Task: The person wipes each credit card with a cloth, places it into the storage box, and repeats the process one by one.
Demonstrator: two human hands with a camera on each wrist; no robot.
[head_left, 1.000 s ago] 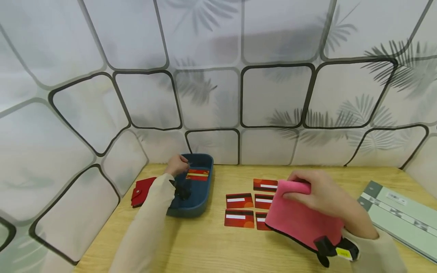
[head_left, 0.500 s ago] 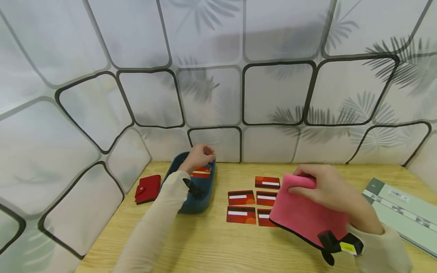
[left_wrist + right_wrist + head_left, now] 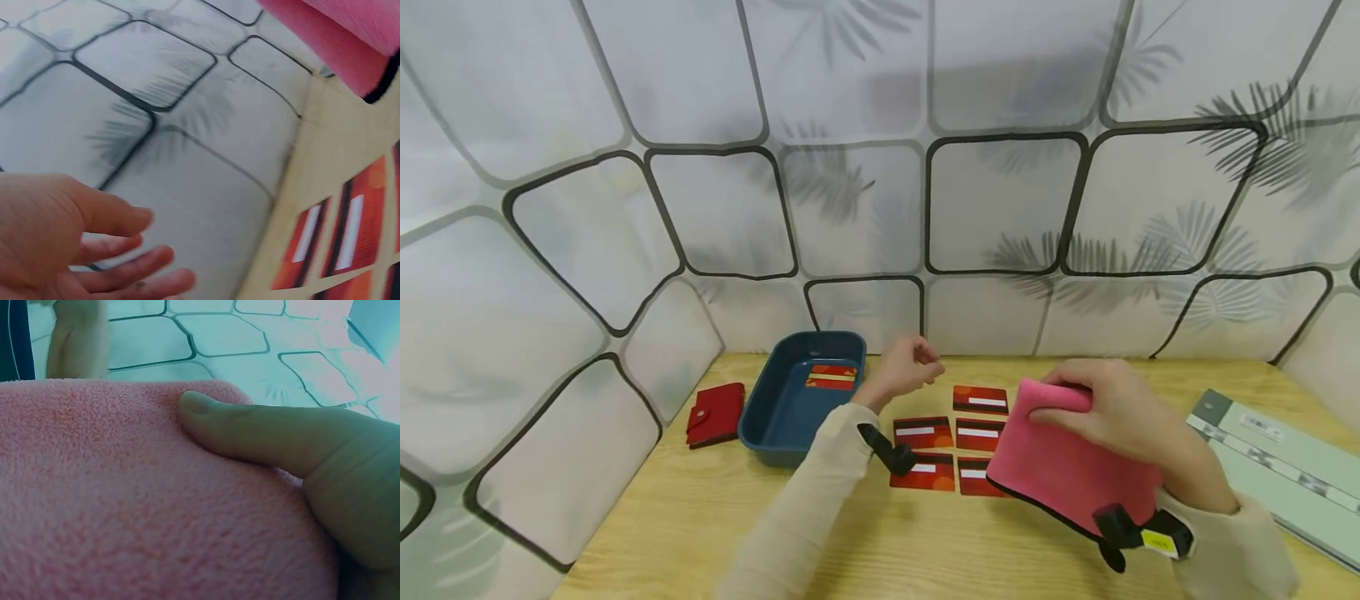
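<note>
My left hand (image 3: 901, 371) hovers between the blue tray and the red cards. In the left wrist view its fingers (image 3: 119, 275) are loosely bent, and nothing shows between them and the thumb. My right hand (image 3: 1120, 412) grips a folded pink cloth (image 3: 1067, 471) with dark edging; in the right wrist view the thumb (image 3: 250, 428) presses on the fluffy fabric. Several red cards (image 3: 980, 400) with black and white stripes lie in two columns on the table, partly hidden by the cloth and the left wrist strap. Red-and-yellow cards (image 3: 831, 371) lie inside the blue tray (image 3: 775, 429).
A red wallet (image 3: 715, 414) with a snap strap lies left of the tray. At the right edge of the wooden table (image 3: 925, 542) lies a pale green flat box or folder (image 3: 1285, 483) with a patterned band. A patterned curtain (image 3: 865, 208) stands behind.
My left hand has moved right, from inside the tray out over the table beside the cards. The right hand stays nearly in place with the pink cloth.
</note>
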